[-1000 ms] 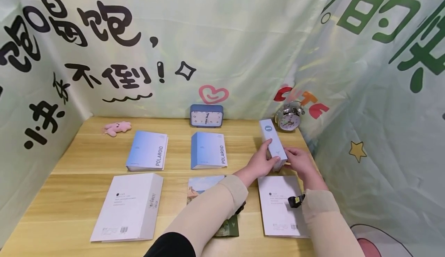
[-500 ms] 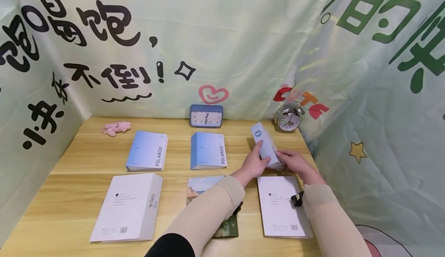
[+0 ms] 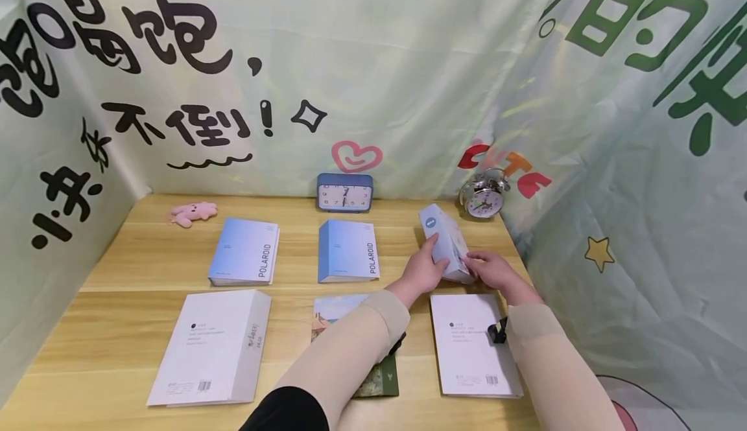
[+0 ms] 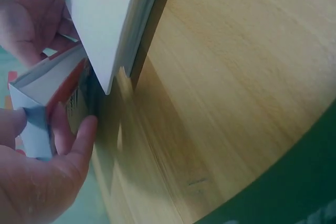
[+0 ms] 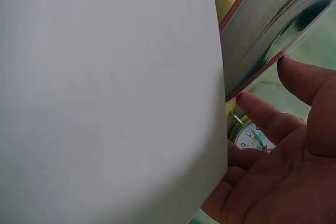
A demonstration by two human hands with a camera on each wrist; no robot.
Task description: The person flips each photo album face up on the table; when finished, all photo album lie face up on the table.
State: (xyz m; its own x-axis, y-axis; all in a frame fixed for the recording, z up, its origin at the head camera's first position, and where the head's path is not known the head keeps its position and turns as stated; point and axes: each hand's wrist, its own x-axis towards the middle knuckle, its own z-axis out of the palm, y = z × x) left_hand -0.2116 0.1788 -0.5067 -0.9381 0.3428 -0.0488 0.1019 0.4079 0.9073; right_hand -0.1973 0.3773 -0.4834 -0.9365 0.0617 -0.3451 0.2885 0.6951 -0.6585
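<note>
A thick book (image 3: 446,243) with a pale blue spine is held tilted over the back right of the table, its spine facing up. My left hand (image 3: 421,272) grips it from the left, thumb on the spine and fingers against a cover, as the left wrist view shows. My right hand (image 3: 496,270) is at its right side. In the right wrist view, the thumb and forefinger of that hand pinch a cover's red edge, beside the page block (image 5: 273,19). Just in front lies a white book (image 3: 475,347), under the right wrist.
Two blue POLAROID books (image 3: 244,249) stand left of the hands. A thick white book (image 3: 198,347) lies at front left. My left forearm partly covers a picture-covered book (image 3: 335,311). Behind are a blue clock (image 3: 344,192), a silver alarm clock (image 3: 483,199) and a pink plush toy (image 3: 194,212).
The held book has shifted left and tilted over, showing more of its right side. Both hands moved slightly left with it; my right hand came up to its edge.
</note>
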